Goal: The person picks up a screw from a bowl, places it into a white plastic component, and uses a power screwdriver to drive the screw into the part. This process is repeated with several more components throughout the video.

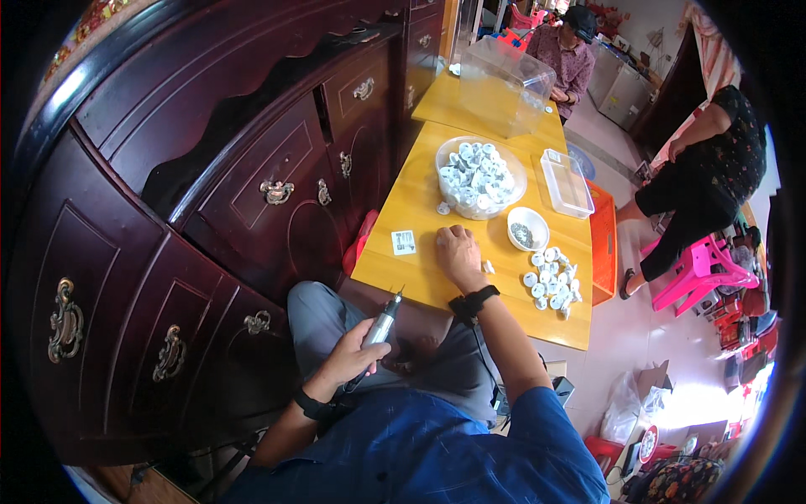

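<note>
My left hand (359, 353) is closed around a silver electric screwdriver (384, 322), its thin bit pointing up and away, just off the table's near edge. My right hand (458, 254) rests on the yellow table with its fingers curled down; whatever they hold, if anything, is hidden beneath them. Beside that hand lies a small white plastic part (489, 267). Farther off stands a clear round tub (518, 186) heaped with white round parts. To its right is a white bowl (541, 223) of small metal screws, with a loose pile of white round parts (550, 281) nearer me.
A small printed card (404, 243) lies left of my right hand. Clear plastic boxes (567, 183) sit farther right and back. An orange crate (602, 244) stands beside the table. Dark wooden cabinets (252, 193) line the left. Two other people are nearby, beside a pink stool (703, 270) and behind the table.
</note>
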### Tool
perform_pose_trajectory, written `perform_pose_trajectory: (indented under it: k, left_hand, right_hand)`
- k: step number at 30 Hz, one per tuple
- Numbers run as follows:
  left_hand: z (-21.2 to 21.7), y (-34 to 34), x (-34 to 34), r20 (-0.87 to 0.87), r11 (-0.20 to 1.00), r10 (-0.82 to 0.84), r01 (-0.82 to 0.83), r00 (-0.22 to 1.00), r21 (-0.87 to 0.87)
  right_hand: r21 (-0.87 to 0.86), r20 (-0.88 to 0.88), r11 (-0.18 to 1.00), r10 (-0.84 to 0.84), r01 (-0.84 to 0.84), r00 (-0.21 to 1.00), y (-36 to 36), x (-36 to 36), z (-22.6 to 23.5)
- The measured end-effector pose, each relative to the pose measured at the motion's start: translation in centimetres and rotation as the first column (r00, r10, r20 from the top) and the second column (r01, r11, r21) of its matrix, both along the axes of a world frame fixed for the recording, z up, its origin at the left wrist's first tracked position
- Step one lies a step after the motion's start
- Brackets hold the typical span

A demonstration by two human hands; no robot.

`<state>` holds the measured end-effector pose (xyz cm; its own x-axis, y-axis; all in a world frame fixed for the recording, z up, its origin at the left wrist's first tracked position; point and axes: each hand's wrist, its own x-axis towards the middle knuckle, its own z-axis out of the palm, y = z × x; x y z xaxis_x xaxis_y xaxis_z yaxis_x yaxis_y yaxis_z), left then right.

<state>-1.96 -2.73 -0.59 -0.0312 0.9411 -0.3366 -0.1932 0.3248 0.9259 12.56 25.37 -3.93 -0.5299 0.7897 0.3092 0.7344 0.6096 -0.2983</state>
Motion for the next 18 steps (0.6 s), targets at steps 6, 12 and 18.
perform_pose_trajectory:
  k: [6,12,18]
  left_hand:
    - [-0.1,-0.1,0.1,-0.006,1.000,-0.015,0.015,1.000,-0.017]
    - [0.0,-0.3,-0.1,0.010,1.000,0.006,-0.007,1.000,0.004]
    - [-0.8,-0.6,-0.5,0.013,0.999,0.043,-0.043,0.999,-0.011]
  right_hand:
    - [0.031,-0.107,0.994,0.112,-0.109,0.988,0.2,-0.4,1.3]
    - [0.023,0.187,0.996,0.076,-0.081,0.980,4.0,-3.8,1.5]
    - [-0.052,0.236,0.998,0.037,-0.025,0.971,3.2,-4.2,1.9]
